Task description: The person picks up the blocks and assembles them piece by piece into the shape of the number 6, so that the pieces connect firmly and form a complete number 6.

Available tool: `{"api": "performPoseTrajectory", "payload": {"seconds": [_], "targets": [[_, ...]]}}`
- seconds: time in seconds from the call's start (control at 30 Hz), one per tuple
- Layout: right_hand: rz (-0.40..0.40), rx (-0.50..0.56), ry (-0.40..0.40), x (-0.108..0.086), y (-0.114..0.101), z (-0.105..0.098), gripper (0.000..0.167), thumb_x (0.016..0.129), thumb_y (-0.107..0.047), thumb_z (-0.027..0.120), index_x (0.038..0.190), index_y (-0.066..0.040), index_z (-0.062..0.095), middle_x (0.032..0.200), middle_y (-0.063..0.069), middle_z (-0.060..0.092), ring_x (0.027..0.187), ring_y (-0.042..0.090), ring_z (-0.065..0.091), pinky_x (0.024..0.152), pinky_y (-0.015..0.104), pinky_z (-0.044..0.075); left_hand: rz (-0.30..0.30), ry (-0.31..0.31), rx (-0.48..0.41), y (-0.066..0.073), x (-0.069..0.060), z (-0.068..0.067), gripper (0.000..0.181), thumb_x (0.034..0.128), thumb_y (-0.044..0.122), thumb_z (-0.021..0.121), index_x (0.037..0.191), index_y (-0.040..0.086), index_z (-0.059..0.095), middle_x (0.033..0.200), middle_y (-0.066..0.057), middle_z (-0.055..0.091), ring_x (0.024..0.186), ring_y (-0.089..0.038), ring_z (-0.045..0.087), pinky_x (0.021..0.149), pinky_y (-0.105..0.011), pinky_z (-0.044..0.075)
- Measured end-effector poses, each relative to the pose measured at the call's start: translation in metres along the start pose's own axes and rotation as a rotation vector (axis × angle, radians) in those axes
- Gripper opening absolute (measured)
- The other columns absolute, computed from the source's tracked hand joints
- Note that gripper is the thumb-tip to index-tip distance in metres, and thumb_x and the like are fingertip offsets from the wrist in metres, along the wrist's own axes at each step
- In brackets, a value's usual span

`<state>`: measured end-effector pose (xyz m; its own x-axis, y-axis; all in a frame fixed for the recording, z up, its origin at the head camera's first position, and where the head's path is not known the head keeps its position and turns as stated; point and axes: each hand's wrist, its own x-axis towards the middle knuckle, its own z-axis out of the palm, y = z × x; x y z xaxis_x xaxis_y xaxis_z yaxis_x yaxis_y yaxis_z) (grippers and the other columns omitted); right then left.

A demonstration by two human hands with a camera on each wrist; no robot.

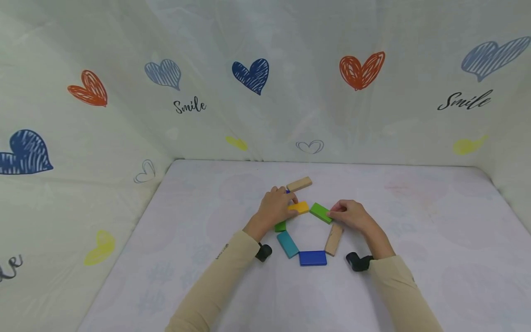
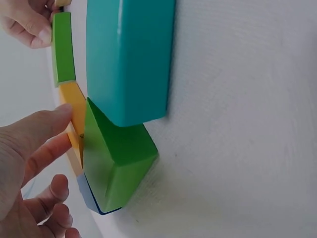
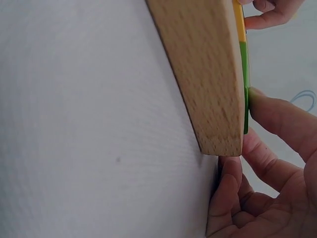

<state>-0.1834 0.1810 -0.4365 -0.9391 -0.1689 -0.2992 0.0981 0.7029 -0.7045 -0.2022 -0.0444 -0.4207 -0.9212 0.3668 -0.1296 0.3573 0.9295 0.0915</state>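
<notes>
My left hand (image 1: 274, 206) pinches the yellow block (image 1: 302, 207) between thumb and finger; its other fingers curl loosely in the left wrist view. Across from it, my right hand (image 1: 351, 214) holds the right end of a green block (image 1: 319, 212) between thumb and fingertips. Both blocks lie on the white table, close end to end. They form the far side of a ring with a natural wood block (image 1: 333, 240), a blue block (image 1: 313, 258), a teal block (image 1: 287, 244) and a second green block (image 2: 119, 163), which the left hand partly covers in the head view.
Beyond the ring lies another wood block (image 1: 299, 184), with a blue block (image 2: 89, 193) mostly hidden by the left hand in the head view. A white curtain (image 1: 290, 106) printed with hearts stands behind the table (image 1: 415, 221) and along its left side.
</notes>
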Motion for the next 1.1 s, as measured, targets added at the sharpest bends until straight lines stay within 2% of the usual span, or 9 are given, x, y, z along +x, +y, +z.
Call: {"api": "performPoseTrajectory", "payload": {"seconds": [0.27, 1.1], "targets": [[0.039, -0.027, 0.016, 0.0015, -0.0024, 0.0043, 0.028, 0.088, -0.028, 0.061, 0.095, -0.002, 0.062, 0.088, 0.009, 0.056, 0.082, 0.021, 0.048, 0.067, 0.028, 0.037, -0.013, 0.008, -0.021, -0.0018, 0.0003, 0.0026, 0.035, 0.0829, 0.048, 0.065, 0.112, 0.028, 0.065, 0.106, -0.003, 0.057, 0.091, -0.019, 0.046, 0.078, -0.031, 0.041], [0.007, -0.033, 0.042, -0.0011, -0.0064, 0.0053, 0.027, 0.087, -0.028, 0.063, 0.094, -0.001, 0.062, 0.079, 0.006, 0.051, 0.077, 0.020, 0.045, 0.061, 0.027, 0.034, -0.049, -0.022, -0.049, -0.0039, -0.0007, 0.0007, 0.035, 0.0830, 0.047, 0.065, 0.113, 0.029, 0.064, 0.109, -0.003, 0.056, 0.093, -0.019, 0.045, 0.082, -0.032, 0.041]]}}
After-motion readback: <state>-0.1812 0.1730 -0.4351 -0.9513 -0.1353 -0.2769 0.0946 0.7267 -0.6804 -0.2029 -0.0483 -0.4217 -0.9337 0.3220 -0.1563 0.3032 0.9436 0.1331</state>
